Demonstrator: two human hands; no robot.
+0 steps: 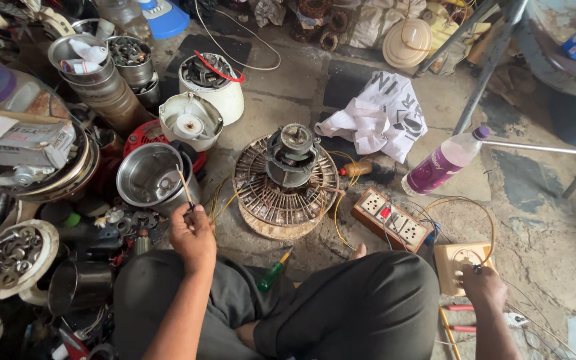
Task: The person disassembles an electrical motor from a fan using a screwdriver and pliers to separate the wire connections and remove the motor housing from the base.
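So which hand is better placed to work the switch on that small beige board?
Probably the right hand: its fingers already rest on the beige board. The left hand is across the lap, holding a thin stick by the steel bowl.

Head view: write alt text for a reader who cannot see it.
A person sits cross-legged on a workshop floor, left hand holding a thin stick by a steel jar, right hand on a beige switch box. Before them a motor sits on a round wire grille, beside a socket board with yellow wires.
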